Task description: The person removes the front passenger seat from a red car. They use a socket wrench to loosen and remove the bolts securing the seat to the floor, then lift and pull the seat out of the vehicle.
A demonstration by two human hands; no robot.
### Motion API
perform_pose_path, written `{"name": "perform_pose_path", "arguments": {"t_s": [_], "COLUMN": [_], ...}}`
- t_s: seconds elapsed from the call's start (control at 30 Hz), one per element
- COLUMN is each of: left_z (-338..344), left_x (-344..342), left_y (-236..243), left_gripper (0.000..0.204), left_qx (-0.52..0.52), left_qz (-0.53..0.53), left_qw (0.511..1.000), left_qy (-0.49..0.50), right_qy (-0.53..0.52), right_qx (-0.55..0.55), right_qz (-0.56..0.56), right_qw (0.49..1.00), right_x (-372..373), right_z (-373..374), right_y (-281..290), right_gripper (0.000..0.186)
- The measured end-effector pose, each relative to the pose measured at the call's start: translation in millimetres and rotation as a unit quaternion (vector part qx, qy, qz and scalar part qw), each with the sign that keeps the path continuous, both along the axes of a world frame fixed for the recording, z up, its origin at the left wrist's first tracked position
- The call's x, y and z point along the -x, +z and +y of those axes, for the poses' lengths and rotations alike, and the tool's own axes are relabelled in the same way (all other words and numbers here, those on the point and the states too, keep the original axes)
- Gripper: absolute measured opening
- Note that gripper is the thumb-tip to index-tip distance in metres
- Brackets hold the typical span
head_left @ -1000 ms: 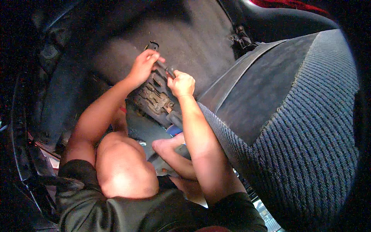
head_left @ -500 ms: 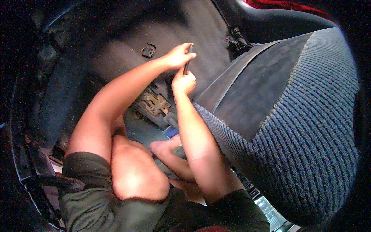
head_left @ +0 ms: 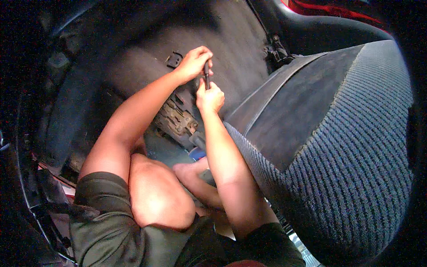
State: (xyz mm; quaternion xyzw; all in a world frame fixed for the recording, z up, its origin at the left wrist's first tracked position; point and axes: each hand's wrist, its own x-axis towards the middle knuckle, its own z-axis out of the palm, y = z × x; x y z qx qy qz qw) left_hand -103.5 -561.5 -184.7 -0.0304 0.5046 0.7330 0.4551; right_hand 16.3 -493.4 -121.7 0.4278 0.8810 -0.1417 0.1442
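Note:
A slim dark rod point(head_left: 207, 80) runs between my two hands; its exact kind I cannot make out. My left hand point(head_left: 192, 65), the farther one, is closed at the rod's far end, with thumb and fingers around it. Just below, my right hand point(head_left: 211, 99) grips the near end in closed fingers. Beside my left hand a small black plastic piece point(head_left: 174, 59) lies on the grey carpet point(head_left: 235, 40). Nearer to me, left of my right forearm, a worn metal bracket mechanism point(head_left: 178, 118) shows on the floor.
A car seat point(head_left: 351, 147) with ribbed grey-blue fabric and a dark panel fills the right side. Dark trim point(head_left: 66, 120) curves along the left. A black hinge-like fitting point(head_left: 278, 49) sits near the far right corner. My bent knee point(head_left: 162, 196) is close below my left arm.
My left hand has moved left and slightly down along with the rod, which now stands more upright. My right hand has turned a little and stays on the near end.

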Motion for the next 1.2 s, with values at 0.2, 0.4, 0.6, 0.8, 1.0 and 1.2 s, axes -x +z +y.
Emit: {"name": "perform_pose_path", "arguments": {"t_s": [0.2,0.4,0.6,0.8,1.0,1.2], "left_z": [-122.2,-105.8,-16.8,86.4,76.5,-2.5], "left_x": [-63.4,-61.3,-8.4,0.4,-13.3,-4.3], "left_y": [4.9,11.1,11.5,1.3,3.7,8.7], "left_gripper": [0.02,0.028,0.066,0.074,0.027,0.032], "left_qx": [0.079,0.103,0.056,0.026,-0.087,-0.094], "left_qz": [-0.055,-0.052,0.07,0.053,-0.166,-0.179], "left_qw": [0.993,0.986,0.994,0.982,0.981,0.979], "left_qy": [0.061,0.12,-0.061,-0.178,-0.043,-0.015], "right_qy": [0.299,0.182,-0.309,-0.361,-0.182,0.018], "right_qx": [0.033,-0.003,-0.039,-0.012,-0.018,0.008], "right_qz": [0.038,-0.006,0.063,0.118,0.067,-0.018], "right_qw": [0.953,0.983,0.948,0.925,0.981,1.0], "right_x": [-22.8,-9.3,23.0,8.6,7.5,-4.3], "right_z": [11.3,2.8,5.1,10.2,1.0,5.8], "right_y": [-5.4,-4.8,-4.6,-15.5,-7.6,-6.0], "right_gripper": [0.034,0.042,0.047,0.046,0.041,0.035]}}
